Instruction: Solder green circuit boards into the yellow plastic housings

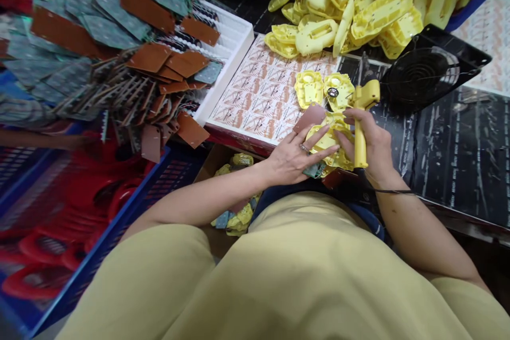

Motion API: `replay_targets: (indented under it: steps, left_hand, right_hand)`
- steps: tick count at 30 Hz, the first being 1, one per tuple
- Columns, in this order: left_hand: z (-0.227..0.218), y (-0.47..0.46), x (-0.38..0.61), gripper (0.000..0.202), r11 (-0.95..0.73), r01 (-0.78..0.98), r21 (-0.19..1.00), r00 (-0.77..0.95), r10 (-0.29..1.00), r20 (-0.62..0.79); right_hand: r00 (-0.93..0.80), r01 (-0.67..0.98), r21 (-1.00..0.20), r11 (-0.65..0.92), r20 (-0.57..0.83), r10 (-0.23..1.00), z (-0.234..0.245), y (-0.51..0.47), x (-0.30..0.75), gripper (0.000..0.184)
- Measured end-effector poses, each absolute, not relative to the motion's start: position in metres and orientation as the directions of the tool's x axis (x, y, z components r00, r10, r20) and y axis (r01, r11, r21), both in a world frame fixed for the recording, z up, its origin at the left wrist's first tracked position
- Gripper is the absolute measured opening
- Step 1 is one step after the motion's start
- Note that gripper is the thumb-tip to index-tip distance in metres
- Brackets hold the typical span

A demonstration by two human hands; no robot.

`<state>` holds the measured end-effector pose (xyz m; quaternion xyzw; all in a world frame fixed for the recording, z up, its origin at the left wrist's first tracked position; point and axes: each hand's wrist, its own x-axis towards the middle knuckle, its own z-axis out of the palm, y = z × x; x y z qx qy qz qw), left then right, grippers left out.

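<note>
My right hand [372, 141] is wrapped round the yellow handle of a soldering gun [362, 127], whose dark metal tip points away from me. Its fingers are beside a yellow plastic housing half [324, 141] at the table edge. My left hand [290, 156], a ring on one finger, lies over that housing with its fingers spread. A brown circuit board [311, 117] sits by its fingertips, and a green board [314, 170] shows below them. Just beyond are two more housing halves [309, 89], one with a small round dark part [333, 92] on it.
A heap of yellow housings [342, 10] lies at the back, with a black fan [430, 69] to its right. Stacked circuit boards [111, 16] crowd the left beside a white foam tray [231, 48]. Below is a blue crate [115, 239] with red parts [71, 223].
</note>
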<state>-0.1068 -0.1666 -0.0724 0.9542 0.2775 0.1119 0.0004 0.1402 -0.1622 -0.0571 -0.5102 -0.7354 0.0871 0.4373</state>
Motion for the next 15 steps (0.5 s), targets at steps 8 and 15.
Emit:
replay_targets:
  steps: [8, 15]
  left_hand:
    - [-0.070, -0.146, -0.123, 0.072, -0.893, 0.412, 0.180, 0.824, 0.449, 0.346]
    - [-0.061, -0.151, -0.178, 0.080, -0.698, 0.397, 0.597, 0.580, 0.694, 0.426]
  right_hand:
    - [-0.141, 0.638, -0.611, 0.469, 0.506, 0.851, -0.035, -0.120, 0.177, 0.045]
    - [-0.300, 0.718, -0.505, 0.480, 0.398, 0.867, -0.053, -0.062, 0.177, 0.063]
